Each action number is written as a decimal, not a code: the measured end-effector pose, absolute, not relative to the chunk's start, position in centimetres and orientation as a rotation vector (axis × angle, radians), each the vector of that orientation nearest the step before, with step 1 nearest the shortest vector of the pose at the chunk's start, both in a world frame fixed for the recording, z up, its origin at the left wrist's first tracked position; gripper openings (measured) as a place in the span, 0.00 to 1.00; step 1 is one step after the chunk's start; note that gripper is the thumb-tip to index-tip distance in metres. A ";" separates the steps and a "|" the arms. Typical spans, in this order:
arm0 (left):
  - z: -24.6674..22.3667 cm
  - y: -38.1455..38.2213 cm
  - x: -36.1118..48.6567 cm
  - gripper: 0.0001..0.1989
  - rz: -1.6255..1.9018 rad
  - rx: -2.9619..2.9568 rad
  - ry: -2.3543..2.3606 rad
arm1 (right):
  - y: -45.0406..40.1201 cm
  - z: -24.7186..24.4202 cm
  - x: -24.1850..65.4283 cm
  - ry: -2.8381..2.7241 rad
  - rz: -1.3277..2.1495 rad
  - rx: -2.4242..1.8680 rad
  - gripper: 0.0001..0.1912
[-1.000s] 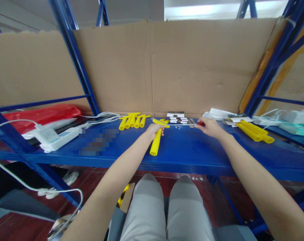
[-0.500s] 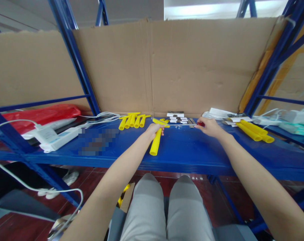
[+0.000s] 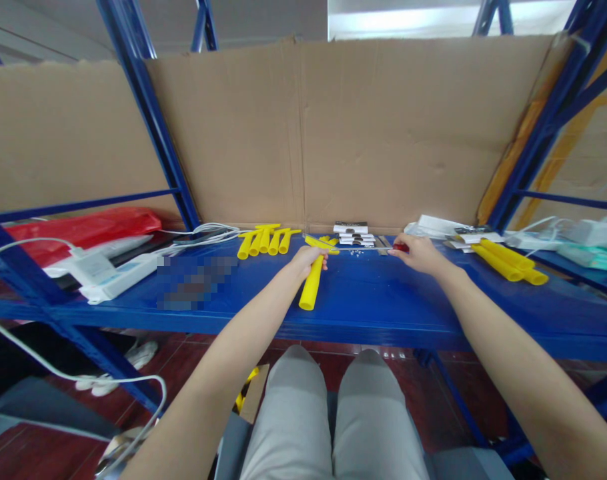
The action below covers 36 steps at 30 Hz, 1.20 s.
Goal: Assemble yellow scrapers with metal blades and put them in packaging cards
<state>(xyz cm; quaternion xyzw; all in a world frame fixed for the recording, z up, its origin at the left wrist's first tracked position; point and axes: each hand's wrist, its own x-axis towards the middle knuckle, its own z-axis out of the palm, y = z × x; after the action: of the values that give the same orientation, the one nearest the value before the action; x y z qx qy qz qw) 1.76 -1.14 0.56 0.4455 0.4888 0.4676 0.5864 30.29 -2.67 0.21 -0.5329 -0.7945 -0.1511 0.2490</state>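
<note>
My left hand (image 3: 311, 259) is closed around the upper end of a yellow tube (image 3: 310, 287), whose open end points toward me. A flat yellow crosspiece (image 3: 313, 243) shows at the hand, at the tube's far end. My right hand (image 3: 417, 253) grips the red handle of a screwdriver (image 3: 399, 248). Its long thin shaft runs left, level, to the yellow piece in my left hand; the tip's exact contact is hidden by my fingers. Small pale screw-like bits (image 3: 357, 253) lie on the blue shelf (image 3: 373, 293) just behind the shaft.
Several T-shaped yellow pieces (image 3: 273, 241) stand in a row at left. Stacked black-and-white packets (image 3: 353, 233) lie at the back. More yellow tubes (image 3: 508, 260) rest at right. A white power strip (image 3: 121, 277) with cables and a red bag (image 3: 93, 230) occupy the left end. Cardboard (image 3: 383, 133) walls the back.
</note>
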 end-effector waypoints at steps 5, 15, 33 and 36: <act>0.7 -1.5 1.9 0.11 1.102 1.040 1.142 | -2.6 0.1 30.4 -2.160 -0.404 -1.460 0.12; 0.8 -1.5 1.8 0.09 1.087 1.067 1.161 | -2.7 0.1 30.4 -2.171 -0.332 -1.456 0.11; 1.3 -1.8 1.7 0.08 1.008 0.983 1.273 | -3.0 0.4 30.1 -2.171 -0.403 -1.369 0.11; 1.3 -1.8 1.7 0.08 1.024 0.981 1.281 | -2.9 0.4 30.4 -2.156 -0.421 -1.381 0.10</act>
<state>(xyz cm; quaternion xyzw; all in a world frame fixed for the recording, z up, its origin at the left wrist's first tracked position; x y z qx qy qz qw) 1.68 -1.82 1.27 0.4194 0.5474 0.4376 0.5770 30.36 -2.94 0.43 -0.5126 -0.8000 -0.1561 0.2700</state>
